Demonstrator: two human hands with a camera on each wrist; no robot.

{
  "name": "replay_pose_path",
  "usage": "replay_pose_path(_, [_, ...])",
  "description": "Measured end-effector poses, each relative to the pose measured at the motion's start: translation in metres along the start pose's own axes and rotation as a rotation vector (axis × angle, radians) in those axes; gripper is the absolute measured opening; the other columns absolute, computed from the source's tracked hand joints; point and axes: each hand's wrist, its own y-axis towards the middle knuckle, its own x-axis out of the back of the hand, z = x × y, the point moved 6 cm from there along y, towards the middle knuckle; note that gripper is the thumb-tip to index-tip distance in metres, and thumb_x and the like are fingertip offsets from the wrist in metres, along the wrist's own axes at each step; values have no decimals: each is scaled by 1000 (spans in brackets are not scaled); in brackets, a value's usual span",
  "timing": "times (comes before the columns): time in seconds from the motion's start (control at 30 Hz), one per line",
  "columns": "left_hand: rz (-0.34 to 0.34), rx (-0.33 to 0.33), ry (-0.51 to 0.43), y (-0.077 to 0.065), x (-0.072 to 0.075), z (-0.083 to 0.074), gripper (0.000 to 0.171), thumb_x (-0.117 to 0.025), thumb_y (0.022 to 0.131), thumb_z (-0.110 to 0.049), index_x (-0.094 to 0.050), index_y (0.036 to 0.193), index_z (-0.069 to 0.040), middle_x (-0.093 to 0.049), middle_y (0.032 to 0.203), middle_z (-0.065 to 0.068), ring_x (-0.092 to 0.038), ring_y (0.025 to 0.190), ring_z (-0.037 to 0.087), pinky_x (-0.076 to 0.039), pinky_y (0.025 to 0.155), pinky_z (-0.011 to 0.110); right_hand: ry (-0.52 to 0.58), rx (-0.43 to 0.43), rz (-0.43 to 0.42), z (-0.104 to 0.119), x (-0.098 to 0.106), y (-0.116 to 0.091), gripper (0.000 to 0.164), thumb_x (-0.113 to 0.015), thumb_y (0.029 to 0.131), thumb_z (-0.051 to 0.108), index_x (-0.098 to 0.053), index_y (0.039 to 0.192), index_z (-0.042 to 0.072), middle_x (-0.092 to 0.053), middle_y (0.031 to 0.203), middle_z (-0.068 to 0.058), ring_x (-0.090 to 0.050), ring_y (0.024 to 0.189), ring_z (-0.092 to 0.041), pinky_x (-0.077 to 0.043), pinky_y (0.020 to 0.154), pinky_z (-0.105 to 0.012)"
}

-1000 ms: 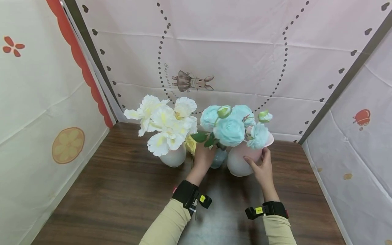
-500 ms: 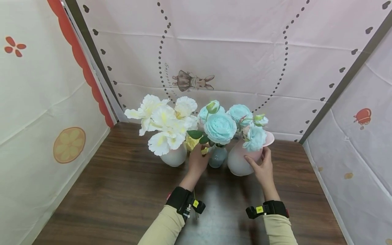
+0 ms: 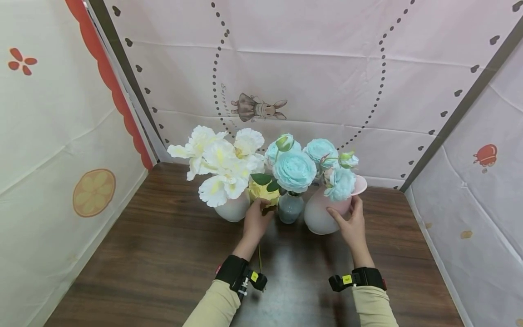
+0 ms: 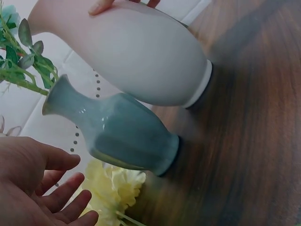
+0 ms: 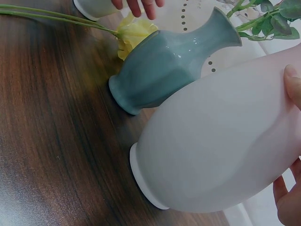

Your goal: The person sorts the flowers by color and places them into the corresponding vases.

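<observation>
My left hand (image 3: 256,223) is beside the small blue-green vase (image 3: 290,210), its fingers loosely bent and holding nothing in the left wrist view. Near those fingertips is a yellow flower (image 4: 115,188) lying on the table, its long stem (image 3: 259,259) pointing toward the front. Light-blue flowers (image 3: 295,170) stand in the blue-green vase, and some blooms overhang the larger pink-and-white vase (image 3: 320,219). My right hand (image 3: 352,227) grips that larger vase below its rim, thumb (image 5: 294,87) on one side and fingers on the other. Blooms partly hide the rim.
To the left, a white vase (image 3: 233,210) holds large white flowers (image 3: 222,159), close to my left hand. A printed cloth backdrop (image 3: 306,81) rises behind the vases. Bare dark wood tabletop (image 3: 155,254) extends in front and to the left.
My left hand has drawn back leftward and toward me from under the light-blue flowers. Those blooms have shifted left, uncovering the blue-green vase. The right hand keeps its grip on the larger vase.
</observation>
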Motion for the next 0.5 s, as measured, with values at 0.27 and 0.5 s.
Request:
replay_pose_path(0.27, [-6, -27, 15, -3, 1, 15, 23, -68, 92, -2, -63, 115, 0, -66, 119, 22, -61, 116, 38, -51, 97, 51, -17, 0, -2, 0, 1, -1, 81, -75, 90, 21, -24, 152, 7, -34, 155, -17, -30, 149, -32, -23, 124, -54])
replay_pose_path(0.5, [-14, -8, 23, -8, 1, 26, 20, -68, 91, -3, -64, 111, -2, -67, 111, 21, -62, 108, 37, -52, 93, 51, -17, -4, 8, 0, 0, 0, 81, -74, 90, 20, -23, 152, 7, -33, 156, -17, -29, 149, -32, -24, 124, -54])
